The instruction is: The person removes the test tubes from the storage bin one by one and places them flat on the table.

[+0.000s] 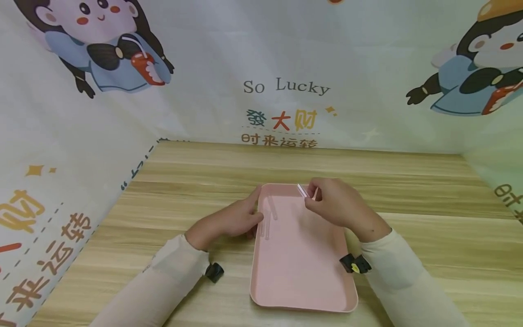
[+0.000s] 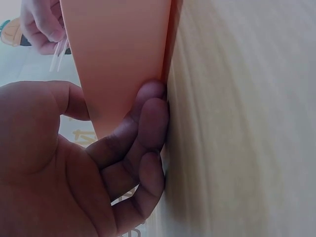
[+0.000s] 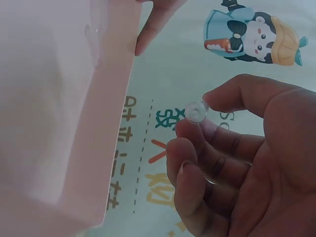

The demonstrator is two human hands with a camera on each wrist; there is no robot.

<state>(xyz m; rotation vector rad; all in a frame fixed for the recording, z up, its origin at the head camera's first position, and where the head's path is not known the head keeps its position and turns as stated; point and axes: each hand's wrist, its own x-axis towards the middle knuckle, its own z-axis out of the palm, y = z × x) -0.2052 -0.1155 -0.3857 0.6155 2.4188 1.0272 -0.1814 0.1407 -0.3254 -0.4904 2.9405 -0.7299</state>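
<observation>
My right hand (image 1: 337, 200) pinches a slim clear tube (image 1: 303, 190) between thumb and fingers, above the far right part of a pink tray (image 1: 302, 272). In the right wrist view the round end of the tube (image 3: 196, 112) faces the camera. The left wrist view shows what may be two tube lengths (image 2: 58, 55) below the right hand's fingers. My left hand (image 1: 233, 219) grips the tray's left side, its thumb at the rim and its other fingers curled against the outside and underside. Several clear tubes (image 1: 267, 226) lie inside the tray along its left wall.
The tray lies on a wood-grain table (image 1: 429, 254). A pale printed cloth (image 1: 204, 59) with cartoon figures and lettering hangs behind and at both sides. Dark straps (image 1: 354, 263) sit near the sleeve cuffs.
</observation>
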